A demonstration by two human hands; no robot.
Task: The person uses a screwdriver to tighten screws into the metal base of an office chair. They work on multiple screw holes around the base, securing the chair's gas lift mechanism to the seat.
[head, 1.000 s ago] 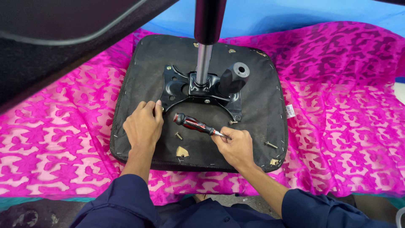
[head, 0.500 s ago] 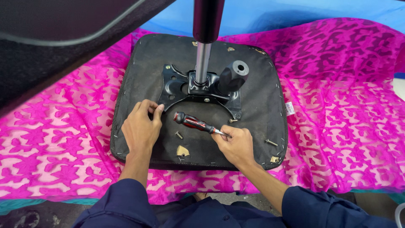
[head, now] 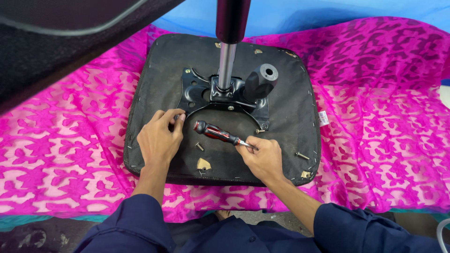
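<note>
On the upturned black seat base (head: 154, 79), spread over pink patterned cloth (head: 375, 117), my left hand (head: 159, 138) pinches a small screw (head: 177, 116) between thumb and forefinger at the left arm of the black metal mounting plate (head: 197, 91). My right hand (head: 263, 159) holds a screwdriver (head: 218, 133) by its metal shaft, grip closed around it; its red-and-black handle points up-left and lies low over the seat base, between my hands. A grey gas-lift column (head: 227, 65) rises from the plate's centre, a black knob (head: 260, 82) just right of it. Loose screws (head: 199, 146) lie near the front edge, which has bare fabric beside them.
</note>
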